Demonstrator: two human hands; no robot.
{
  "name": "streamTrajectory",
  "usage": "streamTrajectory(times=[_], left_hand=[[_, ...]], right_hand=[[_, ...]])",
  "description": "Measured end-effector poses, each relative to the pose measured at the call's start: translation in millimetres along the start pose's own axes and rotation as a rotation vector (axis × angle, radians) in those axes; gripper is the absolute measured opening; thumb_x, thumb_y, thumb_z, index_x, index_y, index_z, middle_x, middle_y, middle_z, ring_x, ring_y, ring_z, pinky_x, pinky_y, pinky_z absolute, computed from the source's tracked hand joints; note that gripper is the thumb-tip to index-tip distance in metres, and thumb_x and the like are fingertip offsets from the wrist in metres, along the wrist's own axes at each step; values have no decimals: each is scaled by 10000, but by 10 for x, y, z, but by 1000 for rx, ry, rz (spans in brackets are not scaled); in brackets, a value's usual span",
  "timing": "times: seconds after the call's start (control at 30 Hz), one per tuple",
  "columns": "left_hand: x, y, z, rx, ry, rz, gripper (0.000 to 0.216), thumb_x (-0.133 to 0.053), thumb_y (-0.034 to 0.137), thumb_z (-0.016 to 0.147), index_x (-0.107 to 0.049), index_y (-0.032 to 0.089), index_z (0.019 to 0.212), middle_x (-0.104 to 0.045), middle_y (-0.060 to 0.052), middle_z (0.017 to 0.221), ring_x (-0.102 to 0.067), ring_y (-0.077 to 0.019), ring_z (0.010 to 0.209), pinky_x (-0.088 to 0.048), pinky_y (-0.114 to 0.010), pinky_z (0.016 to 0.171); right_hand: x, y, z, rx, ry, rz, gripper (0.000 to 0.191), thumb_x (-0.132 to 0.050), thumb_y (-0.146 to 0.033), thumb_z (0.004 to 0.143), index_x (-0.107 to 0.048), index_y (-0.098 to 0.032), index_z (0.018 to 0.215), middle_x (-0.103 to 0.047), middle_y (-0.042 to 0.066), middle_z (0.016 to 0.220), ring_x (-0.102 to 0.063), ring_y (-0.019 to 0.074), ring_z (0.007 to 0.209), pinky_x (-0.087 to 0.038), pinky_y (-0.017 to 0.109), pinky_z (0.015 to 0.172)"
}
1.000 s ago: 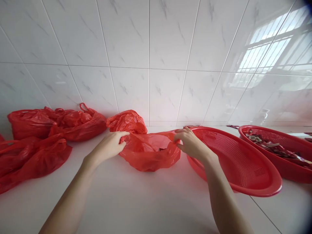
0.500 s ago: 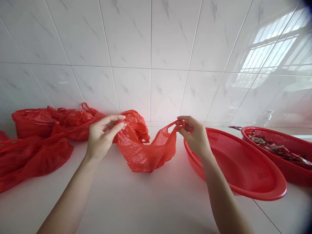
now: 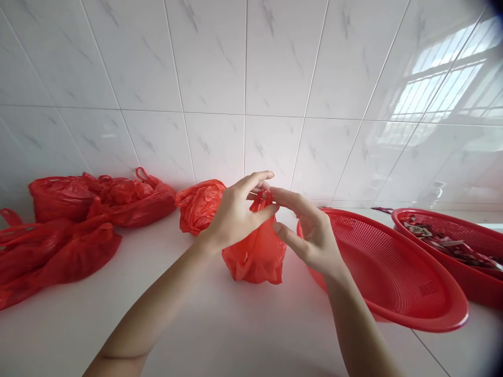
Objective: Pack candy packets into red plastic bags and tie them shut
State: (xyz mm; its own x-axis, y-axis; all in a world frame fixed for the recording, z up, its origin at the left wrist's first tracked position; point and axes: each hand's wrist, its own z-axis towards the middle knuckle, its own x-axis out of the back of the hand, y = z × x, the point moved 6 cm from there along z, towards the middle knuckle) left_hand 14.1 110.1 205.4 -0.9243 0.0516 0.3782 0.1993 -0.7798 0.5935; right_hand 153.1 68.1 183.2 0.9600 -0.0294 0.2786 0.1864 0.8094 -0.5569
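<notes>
A thin red plastic bag (image 3: pixel 257 256) hangs just above the white counter, its handles drawn together at the top. My left hand (image 3: pixel 239 212) pinches those handles between thumb and fingers. Close against it on the right is my right hand (image 3: pixel 310 230), thumb and forefinger apart, with its fingertips by the bag's gathered top. Some of its fingers are hidden behind the left hand and the bag. Just behind my left wrist lies a crumpled ball of red plastic bags (image 3: pixel 200 204).
On the left, against the tiled wall (image 3: pixel 212 57), lie several filled red bags (image 3: pixel 129 201). To the right stands a red perforated basket (image 3: pixel 377 272). Beyond it, a second red basket (image 3: pixel 451 262) holds small dark wrapped packets (image 3: pixel 444 241). All rest on the white counter (image 3: pixel 220 330).
My hands, earlier wide apart with the bag stretched between them, have come together. The bag's two handles now meet and its body hangs down. My right hand's fingers have loosened.
</notes>
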Motion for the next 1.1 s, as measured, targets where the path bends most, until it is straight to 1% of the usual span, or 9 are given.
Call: streamTrajectory(times=[0.17,0.33,0.4,0.47,0.57,0.7,0.83,0.97,1.1], left_hand=[[-78,-69,160,79,-28,-68,379,-726,281,808,-648,191,1168,-684,-32,912,-662,-161,852,-562,-327,831],[-7,-88,265,66,97,-35,269,-700,300,822,-701,163,1055,-686,-39,869,-660,-155,813,-567,-311,794],[25,-86,282,49,143,-40,254,-696,310,827,-705,161,1032,-696,-48,901,-665,-162,840,-572,-310,798],[65,-85,281,44,157,-32,268,-708,324,820,-705,168,1038,-703,-57,938,-671,-175,880,-574,-316,809],[192,-77,225,44,170,2,354,-758,338,780,-691,192,1095,-704,-63,1001,-670,-204,954,-566,-339,849],[503,-142,32,-11,261,2,485,-771,342,767,-618,227,1212,-644,-78,1185,-652,-200,964,-554,-377,896],[760,-575,-246,-38,334,18,722,-813,361,707,-502,272,1352,-520,-100,1384,-605,-223,1064,-504,-422,991],[737,-1231,-472,106,156,-107,1012,-839,390,668,-285,302,1511,-352,-134,1537,-541,-270,1209,-433,-482,1080],[623,-1515,-603,244,6,-211,1024,-809,416,716,-212,311,1541,-325,-122,1569,-435,-317,1354,-369,-520,1133]], right_hand=[[74,76,5,-16,110,137,519,-677,-241,866,-527,-310,1357,-551,60,1383,-582,239,1222,-511,431,1031],[172,404,0,-247,131,-12,786,-829,-353,721,-467,-313,1418,-522,78,1414,-506,275,1297,-475,444,1051],[140,530,-5,-357,17,-33,632,-807,-402,740,-582,-281,1318,-586,80,1348,-553,288,1235,-487,446,1015],[99,624,-14,-440,-66,22,355,-718,-455,822,-707,-226,1095,-695,77,1140,-648,273,1056,-527,423,922],[137,750,-21,-534,104,244,305,-639,-483,877,-724,-193,914,-738,69,921,-692,254,880,-564,380,779],[107,960,-62,-630,368,596,275,-664,-433,861,-723,-177,945,-742,109,1059,-688,289,1018,-580,368,784],[-21,1162,-108,-701,423,713,294,-642,-410,869,-746,-141,924,-757,141,995,-692,292,1023,-573,378,842],[-93,1328,-163,-739,459,749,262,-651,-380,858,-751,-142,897,-766,128,980,-700,275,1025,-538,382,947],[-98,1434,-187,-734,481,785,241,-674,-387,843,-744,-156,853,-760,116,1022,-704,269,1022,-525,398,990]])
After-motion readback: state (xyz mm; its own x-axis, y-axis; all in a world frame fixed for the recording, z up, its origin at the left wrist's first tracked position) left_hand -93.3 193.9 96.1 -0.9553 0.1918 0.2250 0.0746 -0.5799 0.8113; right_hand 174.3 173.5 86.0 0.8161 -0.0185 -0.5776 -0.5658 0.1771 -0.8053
